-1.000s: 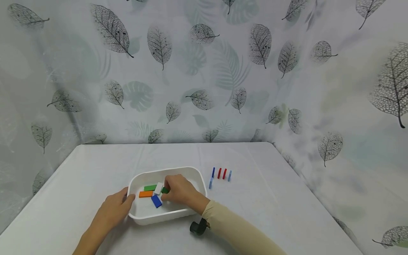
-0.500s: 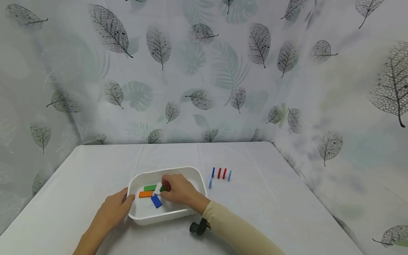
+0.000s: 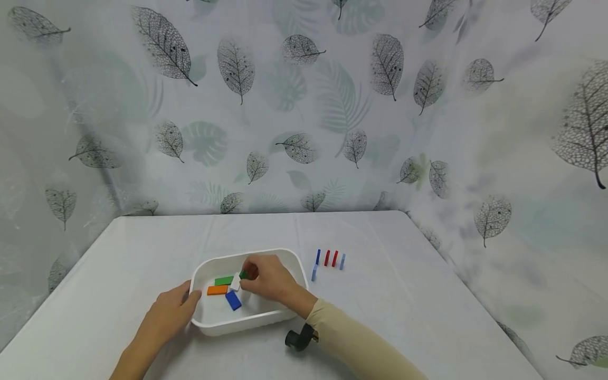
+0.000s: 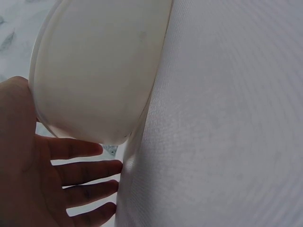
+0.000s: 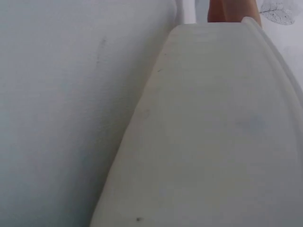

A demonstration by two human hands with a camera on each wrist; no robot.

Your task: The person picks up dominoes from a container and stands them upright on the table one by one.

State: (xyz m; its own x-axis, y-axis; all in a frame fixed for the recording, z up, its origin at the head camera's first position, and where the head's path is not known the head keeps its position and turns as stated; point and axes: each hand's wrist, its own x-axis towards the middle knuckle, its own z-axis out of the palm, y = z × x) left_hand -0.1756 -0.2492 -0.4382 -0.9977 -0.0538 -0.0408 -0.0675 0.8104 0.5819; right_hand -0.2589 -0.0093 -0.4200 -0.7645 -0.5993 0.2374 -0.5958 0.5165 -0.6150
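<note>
A white plastic tray [image 3: 247,320] stands on the table, its outer wall close up in both wrist views. At its left end my left hand [image 3: 167,312] holds the rim, thumb over the edge; in the left wrist view the fingers [image 4: 85,172] stretch along the outside. My right hand [image 3: 271,279] is over the tray and pinches a green domino block [image 3: 244,275], partly hidden by the fingers. Close by in the tray lie a white domino block [image 3: 235,282], a second green one [image 3: 224,281], an orange one [image 3: 217,290] and a blue one [image 3: 233,301].
Right of the tray, several thin domino blocks stand on the table: a dark blue one [image 3: 317,257], red ones [image 3: 334,258] and light blue ones [image 3: 342,262]. A black wrist camera [image 3: 299,338] sits below the right wrist. Leaf-print curtain [image 3: 304,105] surrounds the table.
My right hand first shifts slightly left, then rises a little with the green domino block. The left hand and the tray stay in place.
</note>
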